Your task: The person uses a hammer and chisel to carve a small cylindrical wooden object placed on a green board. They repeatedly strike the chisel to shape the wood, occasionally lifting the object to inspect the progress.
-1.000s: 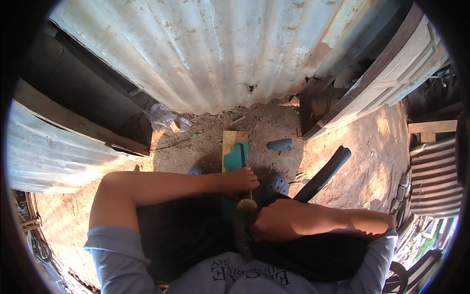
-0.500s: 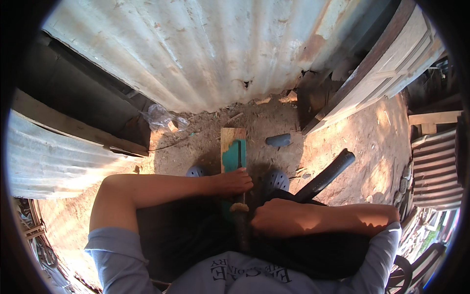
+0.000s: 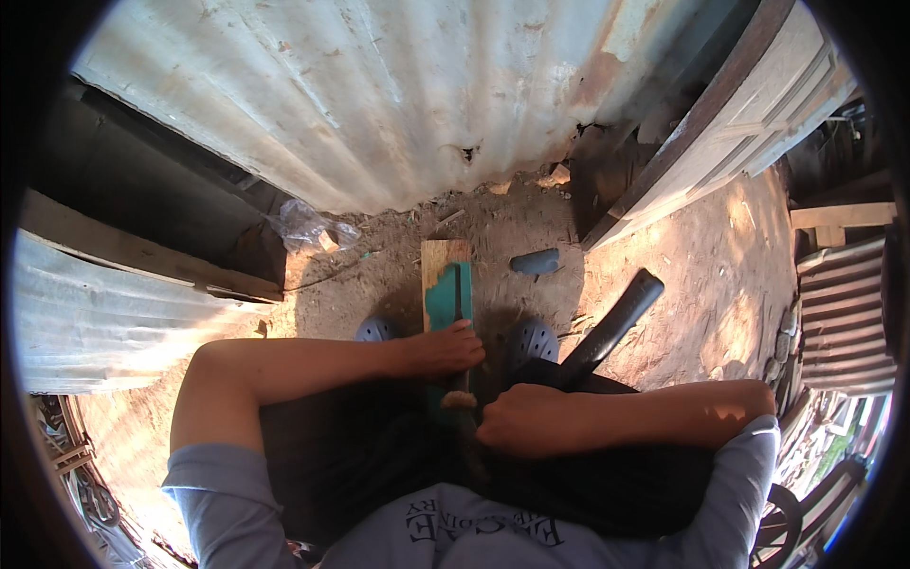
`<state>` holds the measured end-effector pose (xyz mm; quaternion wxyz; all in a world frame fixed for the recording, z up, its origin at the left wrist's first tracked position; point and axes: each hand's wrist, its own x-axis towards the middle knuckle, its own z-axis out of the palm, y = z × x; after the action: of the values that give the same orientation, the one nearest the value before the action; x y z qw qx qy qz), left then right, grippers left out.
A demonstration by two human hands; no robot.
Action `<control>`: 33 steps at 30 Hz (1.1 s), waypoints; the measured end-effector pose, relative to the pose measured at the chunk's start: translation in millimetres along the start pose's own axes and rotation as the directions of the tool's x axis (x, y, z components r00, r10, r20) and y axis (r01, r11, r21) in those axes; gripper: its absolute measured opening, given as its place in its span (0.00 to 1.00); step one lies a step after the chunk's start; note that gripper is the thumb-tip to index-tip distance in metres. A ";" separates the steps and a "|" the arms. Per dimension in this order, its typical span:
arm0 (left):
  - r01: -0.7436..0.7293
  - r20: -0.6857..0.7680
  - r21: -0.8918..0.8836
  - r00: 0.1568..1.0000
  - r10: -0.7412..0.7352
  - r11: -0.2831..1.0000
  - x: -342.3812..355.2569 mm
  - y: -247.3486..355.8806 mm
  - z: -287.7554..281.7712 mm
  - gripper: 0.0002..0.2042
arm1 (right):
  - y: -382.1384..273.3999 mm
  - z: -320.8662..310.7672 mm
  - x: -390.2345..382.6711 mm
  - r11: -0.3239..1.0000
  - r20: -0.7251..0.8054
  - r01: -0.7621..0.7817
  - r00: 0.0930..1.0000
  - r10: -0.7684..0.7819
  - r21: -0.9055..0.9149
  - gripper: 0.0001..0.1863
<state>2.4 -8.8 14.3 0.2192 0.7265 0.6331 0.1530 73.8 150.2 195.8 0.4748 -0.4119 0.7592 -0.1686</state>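
Observation:
A narrow wooden board (image 3: 434, 258), partly coated in green, stands between my knees. Along its right side lies a dark, narrow strip, seemingly the blade of a long hand tool (image 3: 461, 402) with a pale collar and a dark handle end in shadow near my lap. My left hand (image 3: 445, 351) is closed over this strip, fingers bent across the board. Beside the collar, my right hand (image 3: 517, 417) makes a fist. A thick black bar (image 3: 611, 327) slants up and right from behind my right wrist; whether the fist holds it is hidden.
A grey-blue flat piece (image 3: 536, 262) lies on the dirt floor beyond the board. Clear plastic (image 3: 308, 225) is crumpled at the left. A corrugated metal sheet (image 3: 379, 104) stands ahead, with a wooden panel (image 3: 725, 133) at the right. My clogs (image 3: 531, 341) flank the board.
The black bar's far end has swung slightly left and up. Both hands keep nearly the same places; the whole view has shifted a little.

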 end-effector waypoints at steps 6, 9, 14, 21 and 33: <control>-0.005 -0.005 0.055 1.000 0.005 0.998 -0.3 -0.4 4.9 0.11 | 5.1 8.1 2.5 1.000 -0.009 -0.004 1.000 0.004 -0.024 0.09; -0.005 0.032 0.097 0.999 0.002 0.995 -2.9 0.4 6.4 0.11 | 10.1 16.5 5.6 0.998 -0.047 0.059 0.997 -0.060 -0.016 0.09; -0.037 0.031 0.139 0.999 0.033 0.990 0.0 -0.6 6.4 0.12 | 16.8 29.5 11.1 0.998 -0.091 0.046 0.995 -0.050 -0.050 0.08; -0.024 0.020 0.178 1.000 0.021 0.984 -4.6 -1.5 15.9 0.12 | 15.4 23.5 17.6 0.996 -0.065 0.044 0.997 -0.049 -0.076 0.08; 0.025 0.009 0.261 1.000 -0.028 0.965 -2.5 -16.5 11.7 0.09 | 21.4 9.0 11.5 0.997 0.008 -0.022 1.000 0.021 0.071 0.09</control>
<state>-6.2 -11.0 -4.1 0.1275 0.7414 0.6560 0.0608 69.1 155.4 170.9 0.4936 -0.3871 0.7555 -0.1890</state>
